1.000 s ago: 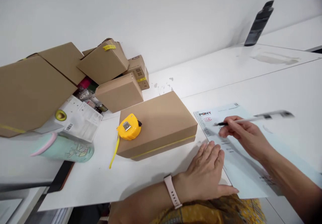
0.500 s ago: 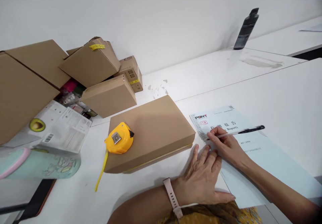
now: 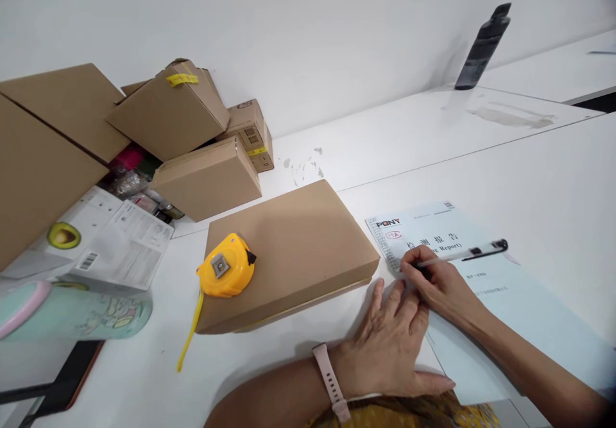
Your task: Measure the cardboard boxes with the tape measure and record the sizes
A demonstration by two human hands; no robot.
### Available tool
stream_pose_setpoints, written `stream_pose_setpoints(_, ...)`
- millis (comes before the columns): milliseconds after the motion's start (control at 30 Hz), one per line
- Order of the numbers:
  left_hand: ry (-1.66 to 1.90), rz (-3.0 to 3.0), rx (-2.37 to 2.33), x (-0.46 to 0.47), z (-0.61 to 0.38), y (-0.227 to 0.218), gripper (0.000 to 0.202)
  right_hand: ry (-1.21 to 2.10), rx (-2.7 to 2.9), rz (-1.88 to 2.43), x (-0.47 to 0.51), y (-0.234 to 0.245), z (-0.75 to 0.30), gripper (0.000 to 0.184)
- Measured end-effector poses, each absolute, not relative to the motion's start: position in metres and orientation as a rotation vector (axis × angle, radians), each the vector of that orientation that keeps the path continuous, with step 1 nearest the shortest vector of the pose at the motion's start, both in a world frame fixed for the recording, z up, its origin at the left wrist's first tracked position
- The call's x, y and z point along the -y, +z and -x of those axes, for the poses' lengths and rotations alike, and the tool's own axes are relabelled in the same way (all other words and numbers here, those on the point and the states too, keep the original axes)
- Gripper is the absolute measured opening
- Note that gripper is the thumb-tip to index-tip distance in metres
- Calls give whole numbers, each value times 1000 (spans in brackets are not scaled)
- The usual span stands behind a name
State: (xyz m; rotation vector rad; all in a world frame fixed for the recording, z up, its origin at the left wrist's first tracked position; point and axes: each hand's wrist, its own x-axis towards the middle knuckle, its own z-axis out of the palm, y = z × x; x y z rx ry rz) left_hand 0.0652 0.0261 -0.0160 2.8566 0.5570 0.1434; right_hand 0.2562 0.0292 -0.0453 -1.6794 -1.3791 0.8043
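A clear-barrelled pen point(image 3: 450, 256) with a black clip is pinched in my right hand point(image 3: 440, 287). Its tip end is hidden behind my fingers, over the left part of a pale blue printed report point(image 3: 486, 299) marked PONY. My left hand point(image 3: 389, 344), a pink band on its wrist, lies flat with fingers spread at the paper's lower left edge. Left of my hands a closed brown cardboard box point(image 3: 293, 242) lies flat on the white table. On its left end sits a yellow tape measure point(image 3: 227, 266), a short length of yellow strap or tape hanging over the box's edge.
Several cardboard boxes point(image 3: 206, 181) are piled at the back left by the wall. Nearer stand a white carton point(image 3: 129, 242) with an avocado picture and a mint-green bottle point(image 3: 106, 316). A dark bottle point(image 3: 484, 46) stands at the back right on the table point(image 3: 409, 139).
The view has shifted slightly. The pen's angle in my right hand has turned a little, its clip now along the lower side. My left hand stays flat on the paper's edge.
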Motion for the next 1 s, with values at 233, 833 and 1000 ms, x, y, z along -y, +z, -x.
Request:
stream_pose_setpoints(233,152,-2822,-549,-25,-65,-16,87,694,1401,1678,-30,-46,-254,30)
stream_pose_setpoints(833,165,-2878,-555,-24,-64,-19,92,645,1478,1705,-30,-47,-254,26)
stream_pose_setpoints(1000,155,-2886,-557,-25,-65,-18,92,630,1478,1711,-30,-47,-253,26)
